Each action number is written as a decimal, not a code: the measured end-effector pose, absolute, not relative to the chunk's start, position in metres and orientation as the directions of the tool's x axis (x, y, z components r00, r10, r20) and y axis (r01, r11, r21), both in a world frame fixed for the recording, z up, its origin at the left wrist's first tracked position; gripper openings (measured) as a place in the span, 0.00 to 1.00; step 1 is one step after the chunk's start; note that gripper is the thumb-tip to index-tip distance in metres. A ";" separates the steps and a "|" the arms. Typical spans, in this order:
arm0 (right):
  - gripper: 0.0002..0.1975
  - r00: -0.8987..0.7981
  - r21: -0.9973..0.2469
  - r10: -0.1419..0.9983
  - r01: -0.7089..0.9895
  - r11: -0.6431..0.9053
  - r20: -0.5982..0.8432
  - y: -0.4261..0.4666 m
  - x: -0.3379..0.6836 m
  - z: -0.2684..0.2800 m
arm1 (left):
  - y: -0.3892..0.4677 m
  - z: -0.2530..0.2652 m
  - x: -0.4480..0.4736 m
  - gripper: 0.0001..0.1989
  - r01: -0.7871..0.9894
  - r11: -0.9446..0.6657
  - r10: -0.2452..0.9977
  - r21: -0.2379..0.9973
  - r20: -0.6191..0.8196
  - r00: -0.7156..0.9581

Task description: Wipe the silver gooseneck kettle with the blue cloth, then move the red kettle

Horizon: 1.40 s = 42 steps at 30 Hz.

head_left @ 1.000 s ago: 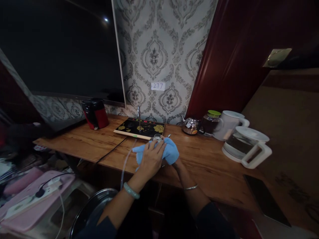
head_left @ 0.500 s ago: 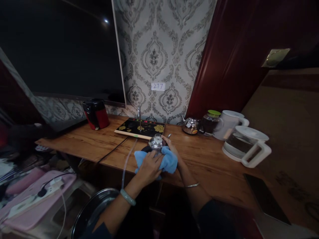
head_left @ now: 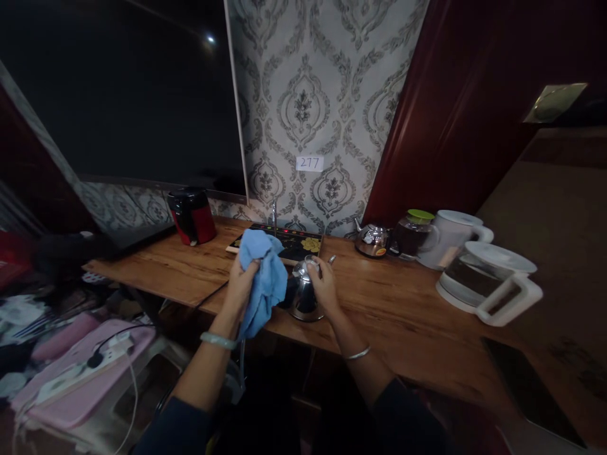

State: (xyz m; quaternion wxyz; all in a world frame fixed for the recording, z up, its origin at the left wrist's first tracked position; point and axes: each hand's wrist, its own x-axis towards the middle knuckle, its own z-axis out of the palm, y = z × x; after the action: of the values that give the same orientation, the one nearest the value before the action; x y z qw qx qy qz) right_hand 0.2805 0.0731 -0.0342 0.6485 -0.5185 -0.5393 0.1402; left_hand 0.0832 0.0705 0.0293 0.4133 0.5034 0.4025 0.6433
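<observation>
Bunched in my left hand [head_left: 243, 284] is a blue cloth [head_left: 265, 284], held up left of the kettle and hanging down past the table's front edge. A shiny steel kettle [head_left: 306, 300] stands near that edge, its spout pointing to the back right. My right hand [head_left: 323, 281] has its fingers closed round the clear knob on the kettle's lid. The kettle's dark handle is partly hidden behind the cloth. Behind both hands lies a black tea stove panel [head_left: 310, 244] with gold flowers and a thin tap [head_left: 274, 218].
A second steel kettle [head_left: 374, 240], a green-lidded glass jug [head_left: 411, 237], a white pitcher [head_left: 450, 237] and a glass pot [head_left: 481, 278] line the right side. A phone [head_left: 531, 388] lies at front right. A red-black container [head_left: 192, 216] stands left; a pink stool [head_left: 85, 379] holds a power strip.
My left hand has lifted the blue cloth off the kettle, up and to the left. My right hand has moved from the kettle's side to its lid knob. The view has shifted slightly.
</observation>
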 end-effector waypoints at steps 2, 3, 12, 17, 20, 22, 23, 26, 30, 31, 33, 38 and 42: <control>0.19 0.369 -0.777 0.700 0.446 0.444 0.611 0.069 0.278 -0.036 | 0.087 0.016 0.099 0.29 -0.219 -0.185 0.979 0.958 0.199 0.043; 0.19 0.356 -0.756 0.686 0.469 0.456 0.635 0.067 0.278 -0.036 | 0.094 0.008 0.106 0.29 -0.234 -0.105 0.979 0.966 0.141 0.144; 0.17 0.319 -0.683 0.640 0.562 0.467 0.699 0.065 0.283 -0.035 | 0.115 -0.034 0.113 0.22 -0.163 -0.002 0.919 0.987 0.066 0.388; 0.18 0.313 -0.696 0.655 0.539 0.474 0.688 0.066 0.284 -0.036 | 0.112 -0.039 0.110 0.15 -0.022 -0.147 0.964 0.989 0.149 0.223; 0.19 0.298 -0.697 0.658 0.517 0.498 0.691 0.068 0.289 -0.037 | 0.097 -0.040 0.112 0.15 -0.032 -0.230 0.957 0.973 0.232 0.173; 0.19 0.273 -0.705 0.676 0.482 0.520 0.685 0.069 0.296 -0.038 | 0.086 -0.042 0.115 0.16 -0.045 -0.248 0.953 0.968 0.252 0.166; 0.20 0.257 -0.711 0.687 0.459 0.533 0.680 0.069 0.299 -0.039 | 0.081 -0.044 0.116 0.16 -0.047 -0.246 0.955 0.968 0.250 0.160; 0.22 0.215 -0.732 0.715 0.375 0.568 0.665 0.070 0.310 -0.041 | 0.069 -0.054 0.121 0.15 -0.023 -0.247 0.963 0.969 0.248 0.101; 0.25 0.198 -0.760 0.740 0.286 0.583 0.642 0.069 0.320 -0.043 | 0.057 -0.070 0.124 0.15 0.098 -0.324 0.946 0.941 0.320 0.055; 0.25 0.198 -0.766 0.745 0.271 0.583 0.637 0.069 0.321 -0.043 | 0.055 -0.073 0.123 0.15 0.138 -0.344 0.939 0.929 0.340 0.052; 0.25 0.199 -0.776 0.753 0.244 0.581 0.627 0.070 0.322 -0.043 | 0.054 -0.074 0.118 0.13 0.207 -0.371 0.928 0.905 0.366 0.066; 0.25 0.194 -0.791 0.768 0.199 0.579 0.611 0.070 0.323 -0.043 | 0.064 -0.054 0.098 0.11 0.230 -0.341 0.940 0.911 0.333 0.072; 0.24 0.186 -0.784 0.763 0.205 0.586 0.619 0.069 0.323 -0.042 | 0.083 -0.021 0.099 0.16 0.044 -0.291 0.956 0.956 0.292 -0.034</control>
State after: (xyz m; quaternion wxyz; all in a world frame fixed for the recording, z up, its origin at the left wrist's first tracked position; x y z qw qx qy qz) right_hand 0.3226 0.0688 -0.0417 0.6565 -0.4023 -0.6016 0.2128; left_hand 0.0994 0.0834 -0.0208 0.4011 0.5677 0.4402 0.5684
